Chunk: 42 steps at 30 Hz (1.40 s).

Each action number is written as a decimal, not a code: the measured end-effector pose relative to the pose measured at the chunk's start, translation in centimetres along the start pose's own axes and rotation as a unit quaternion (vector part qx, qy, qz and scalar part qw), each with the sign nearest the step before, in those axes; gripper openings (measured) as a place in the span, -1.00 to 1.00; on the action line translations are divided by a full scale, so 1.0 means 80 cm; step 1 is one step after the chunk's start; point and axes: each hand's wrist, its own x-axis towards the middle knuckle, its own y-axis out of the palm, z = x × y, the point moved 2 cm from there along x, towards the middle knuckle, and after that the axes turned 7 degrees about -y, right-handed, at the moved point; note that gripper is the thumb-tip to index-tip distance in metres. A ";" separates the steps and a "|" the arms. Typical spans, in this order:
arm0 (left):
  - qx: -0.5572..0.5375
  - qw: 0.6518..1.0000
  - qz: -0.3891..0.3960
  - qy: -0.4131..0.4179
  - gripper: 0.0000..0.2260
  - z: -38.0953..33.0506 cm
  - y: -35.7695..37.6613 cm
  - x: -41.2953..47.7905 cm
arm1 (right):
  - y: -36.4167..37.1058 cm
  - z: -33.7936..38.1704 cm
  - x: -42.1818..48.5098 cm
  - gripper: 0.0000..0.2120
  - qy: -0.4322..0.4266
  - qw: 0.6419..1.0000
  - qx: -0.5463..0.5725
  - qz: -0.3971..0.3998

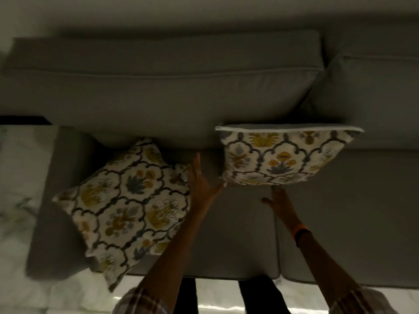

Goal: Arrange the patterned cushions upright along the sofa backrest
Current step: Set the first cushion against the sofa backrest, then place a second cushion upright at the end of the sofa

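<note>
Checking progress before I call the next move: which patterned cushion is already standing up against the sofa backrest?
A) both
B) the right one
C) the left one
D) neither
B: the right cushion stands on edge against the backrest, its piped top seam showing, while the left cushion lies flat and skewed on the seat, reaching past the seat's front edge.

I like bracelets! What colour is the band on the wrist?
Orange band on the right wrist, seen in the head view.
</note>
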 end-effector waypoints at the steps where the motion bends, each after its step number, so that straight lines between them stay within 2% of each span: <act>1: 0.025 1.000 -0.017 -0.007 0.07 0.021 -0.027 -0.005 | 0.037 0.016 -0.010 -0.30 0.001 1.000 -0.009 0.028; 4: 0.088 0.989 -0.101 -0.068 -0.05 0.096 -0.120 -0.020 | 0.143 0.087 -0.038 -0.46 -0.039 0.997 -0.039 0.054; 6: 0.092 0.979 -0.163 -0.080 -0.07 0.156 -0.190 -0.029 | 0.208 0.140 -0.046 -0.47 -0.079 0.995 -0.036 0.057; 8: 0.083 0.968 -0.192 -0.140 -0.01 0.216 -0.249 -0.029 | 0.264 0.194 -0.045 -0.43 -0.105 0.992 -0.008 0.074; 11: 0.021 0.943 -0.186 -0.274 0.15 0.274 -0.304 -0.020 | 0.337 0.241 -0.018 -0.32 -0.131 0.982 0.024 0.134; 12: -0.018 0.933 -0.189 -0.305 0.18 0.287 -0.317 -0.015 | 0.358 0.249 -0.008 -0.26 -0.128 0.981 0.012 0.147; 14: -0.129 0.908 -0.183 -0.354 0.23 0.309 -0.330 0.000 | 0.386 0.237 0.026 0.04 -0.108 0.976 0.034 0.185; 16: -0.246 0.878 -0.149 -0.382 0.31 0.329 -0.337 0.012 | 0.398 0.236 0.041 0.29 -0.061 0.978 0.058 0.189; 18: -0.293 0.869 -0.124 -0.379 0.40 0.344 -0.338 0.017 | 0.395 0.235 0.051 0.37 -0.025 0.980 0.039 0.193; 20: -0.298 0.873 -0.106 -0.372 0.38 0.347 -0.340 0.018 | 0.389 0.258 0.033 0.13 0.004 0.975 0.017 0.219; 23: -0.303 0.887 -0.123 -0.325 0.16 0.332 -0.338 0.004 | 0.374 0.283 0.009 -0.37 -0.020 0.976 0.031 0.213; 24: -0.302 0.893 -0.135 -0.304 0.09 0.324 -0.334 -0.006 | 0.366 0.287 -0.001 -0.42 -0.034 0.979 0.035 0.196; 25: -0.299 0.901 -0.147 -0.278 0.05 0.313 -0.328 -0.017 | 0.353 0.288 -0.011 -0.41 -0.050 0.983 0.036 0.173; 27: -0.296 0.914 -0.163 -0.224 0.11 0.283 -0.316 -0.041 | 0.315 0.284 -0.034 -0.29 -0.082 0.987 0.045 0.134; 30: -0.283 0.929 -0.161 -0.176 0.16 0.231 -0.286 -0.069 | 0.245 0.265 -0.074 0.15 -0.157 0.981 0.057 0.100; 31: -0.284 0.933 -0.156 -0.157 0.13 0.208 -0.271 -0.077 | 0.216 0.257 -0.084 0.22 -0.184 0.978 0.060 0.082; 32: -0.284 0.936 -0.154 -0.139 0.09 0.184 -0.253 -0.084 | 0.185 0.247 -0.093 0.21 -0.205 0.974 0.067 0.070; 36: -0.276 0.951 -0.137 -0.038 -0.09 0.068 -0.172 -0.106 | 0.048 0.204 -0.105 -0.09 -0.252 0.960 0.120 0.019; 37: -0.266 0.955 -0.129 -0.006 -0.11 0.037 -0.145 -0.111 | 0.008 0.189 -0.102 -0.09 -0.256 0.956 0.140 0.003; 41: -0.221 0.967 -0.088 0.092 -0.17 -0.085 -0.032 -0.134 | -0.145 0.114 -0.080 0.17 -0.238 0.951 0.190 -0.061; 42: -0.206 0.969 -0.068 0.122 -0.22 -0.120 0.005 -0.141 | -0.186 0.094 -0.078 0.16 -0.231 0.948 0.205 -0.071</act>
